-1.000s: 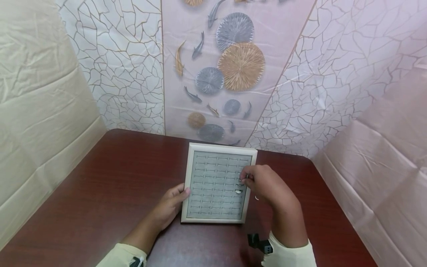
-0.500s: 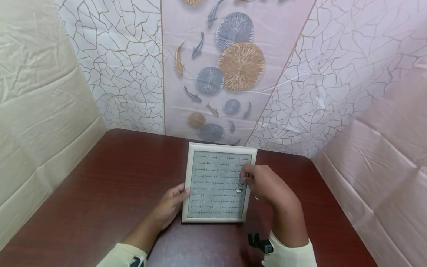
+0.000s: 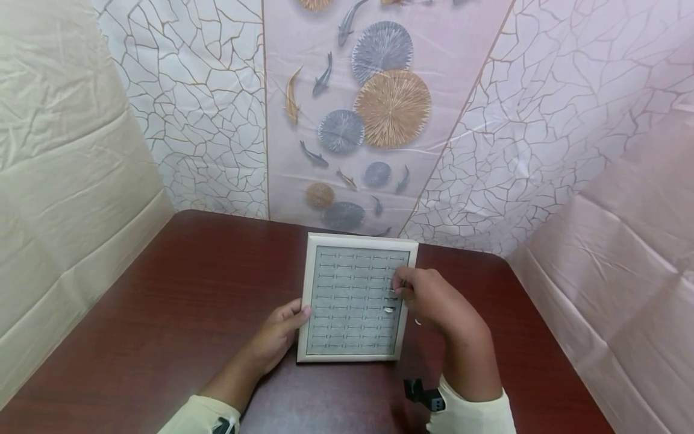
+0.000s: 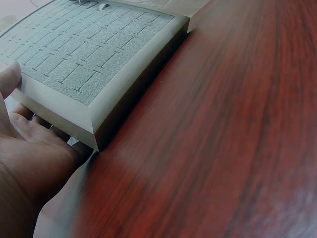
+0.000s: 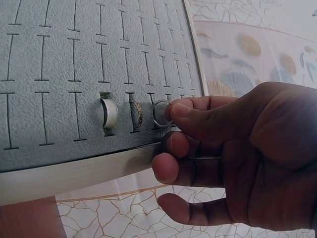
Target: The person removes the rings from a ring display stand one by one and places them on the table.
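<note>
Pinching a thin ring, right hand covering its edge, left hand, partly hidden, gripping slotted tray

Right hand: thumb covers one edge of pinched ring; patterned ring just beside it, pattern too small to read. Head view: pinched ring mostly behind fingertips. Pale sliver just below that hand, too small to identify. Left hand: fingers partly hidden behind frame, wrist cut by picture edge. Frame's far end beyond this hand cut off too.
</note>
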### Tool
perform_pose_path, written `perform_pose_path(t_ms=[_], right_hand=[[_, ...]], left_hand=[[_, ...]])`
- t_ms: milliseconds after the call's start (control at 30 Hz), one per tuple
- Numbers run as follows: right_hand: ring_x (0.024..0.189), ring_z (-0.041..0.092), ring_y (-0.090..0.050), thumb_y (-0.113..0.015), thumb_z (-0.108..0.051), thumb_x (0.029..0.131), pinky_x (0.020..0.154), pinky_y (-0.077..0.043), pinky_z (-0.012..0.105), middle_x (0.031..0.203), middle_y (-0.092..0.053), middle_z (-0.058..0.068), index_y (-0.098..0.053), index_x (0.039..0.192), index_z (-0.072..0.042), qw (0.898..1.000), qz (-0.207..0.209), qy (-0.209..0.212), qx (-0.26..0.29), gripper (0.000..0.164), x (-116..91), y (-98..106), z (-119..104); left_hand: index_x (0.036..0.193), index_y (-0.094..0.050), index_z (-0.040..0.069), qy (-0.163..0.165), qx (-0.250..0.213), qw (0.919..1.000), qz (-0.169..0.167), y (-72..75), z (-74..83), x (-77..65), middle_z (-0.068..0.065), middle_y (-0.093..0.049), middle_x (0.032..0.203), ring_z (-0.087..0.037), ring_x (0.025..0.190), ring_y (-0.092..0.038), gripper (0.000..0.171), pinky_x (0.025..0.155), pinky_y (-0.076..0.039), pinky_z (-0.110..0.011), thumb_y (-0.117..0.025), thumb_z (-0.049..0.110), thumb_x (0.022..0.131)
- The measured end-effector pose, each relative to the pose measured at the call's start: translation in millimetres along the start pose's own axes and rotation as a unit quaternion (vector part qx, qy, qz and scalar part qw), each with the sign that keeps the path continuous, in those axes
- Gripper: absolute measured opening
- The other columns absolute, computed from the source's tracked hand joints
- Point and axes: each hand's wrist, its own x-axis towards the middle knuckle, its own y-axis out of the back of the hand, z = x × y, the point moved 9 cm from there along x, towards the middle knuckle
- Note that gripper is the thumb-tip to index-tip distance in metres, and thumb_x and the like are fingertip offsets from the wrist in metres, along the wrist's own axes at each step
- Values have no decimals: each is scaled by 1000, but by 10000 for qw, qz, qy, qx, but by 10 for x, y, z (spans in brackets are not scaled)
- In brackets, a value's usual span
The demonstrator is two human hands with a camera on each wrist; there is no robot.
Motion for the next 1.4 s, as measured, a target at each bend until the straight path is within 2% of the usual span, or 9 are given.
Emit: perform_pose_path(t_ms=[167, 433, 633, 800, 1067, 1400], right_hand=[[72, 18, -51, -56, 11, 99, 65, -41, 32, 81, -57, 3, -57, 88, -10, 9999, 48, 88, -70, 23, 0, 12, -5], [73, 17, -51, -58, 10, 99, 65, -40, 32, 79, -54, 1, -55, 88, -12, 9997, 56, 200, -134, 25, -7, 16, -14], [75, 18, -53, -52, 10, 100, 67, -42, 32, 81, -56, 3, -53, 90, -12, 9997, 87, 171, -143, 24, -3, 24, -7], [75, 18, -54, -44, 7, 103, 68, -43, 33, 84, -55, 5, -52, 94, -11, 10000, -21, -34, -25, 22, -3, 14, 17], [71, 19, -54, -43, 2, 109, 67, -44, 34, 85, -56, 7, -51, 99, -9, 9995, -132, -189, 197, 17, -2, -10, 42], [71, 21, -53, -40, 0, 112, 62, -48, 34, 82, -54, 9, -50, 102, -6, 9976, -243, -177, 627, 15, -31, -26, 60]], left_hand=[[157, -43, -13, -37, 34, 10000, -2, 3, 3, 4, -1, -78, 134, -8, 120, -73, 56, 106, -54, -27, -50, 27, 118], [156, -44, -14, -1, -8, 10000, 6, 8, -6, 2, 3, -79, 130, -8, 119, -73, 56, 106, -54, -26, -50, 27, 118], [157, -43, -13, -12, 38, 10000, -10, 5, 3, -1, 0, -79, 133, -8, 119, -73, 57, 106, -54, -27, -49, 27, 118], [157, -42, -13, -3, 40, 10000, -28, -5, 14, -8, -2, -78, 135, -8, 120, -72, 57, 107, -54, -27, -49, 28, 118], [157, -44, -12, 12, 24, 10000, 11, -2, 18, -19, -4, -77, 137, -8, 121, -72, 57, 107, -53, -27, -50, 28, 118], [157, -43, -13, -77, -50, 9999, -58, -6, 13, -2, -3, -77, 137, -8, 120, -72, 57, 105, -55, -27, -50, 28, 118]])
